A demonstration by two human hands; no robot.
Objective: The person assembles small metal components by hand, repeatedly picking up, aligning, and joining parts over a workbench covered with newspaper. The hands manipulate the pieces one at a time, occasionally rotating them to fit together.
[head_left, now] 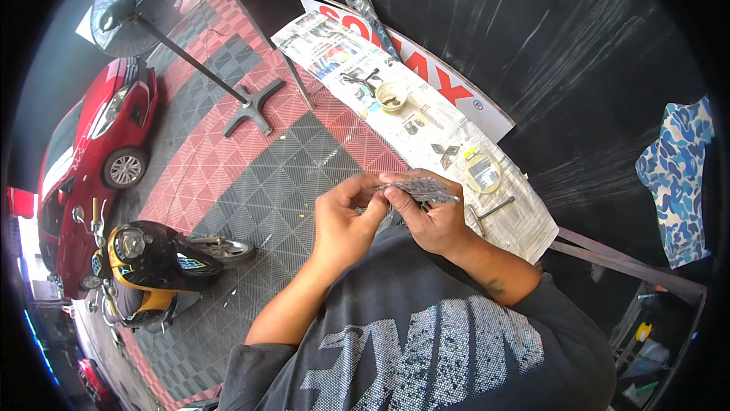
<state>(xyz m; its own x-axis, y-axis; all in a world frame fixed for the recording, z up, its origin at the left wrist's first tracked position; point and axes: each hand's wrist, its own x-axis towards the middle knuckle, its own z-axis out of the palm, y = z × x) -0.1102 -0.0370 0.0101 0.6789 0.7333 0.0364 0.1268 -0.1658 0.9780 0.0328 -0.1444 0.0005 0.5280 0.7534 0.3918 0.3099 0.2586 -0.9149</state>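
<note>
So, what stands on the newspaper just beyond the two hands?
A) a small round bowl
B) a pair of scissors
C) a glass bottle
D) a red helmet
A: a small round bowl sits on the newspaper, beyond the left hand and the right hand, which hold a flat grey metal piece.

Spread along a narrow bench (532,213): newspaper sheets (357,69) — on them a small round cup (392,96), a clear roll of tape (484,173), a dark bolt (496,208). Behind, propped against a black wall (547,38), a white signboard (456,92). Left, on red and grey floor tiles (266,175) — a pedestal fan (122,12), a red car (91,152), a yellow scooter (144,266). Far right, a blue camouflage cloth (680,175).
</note>
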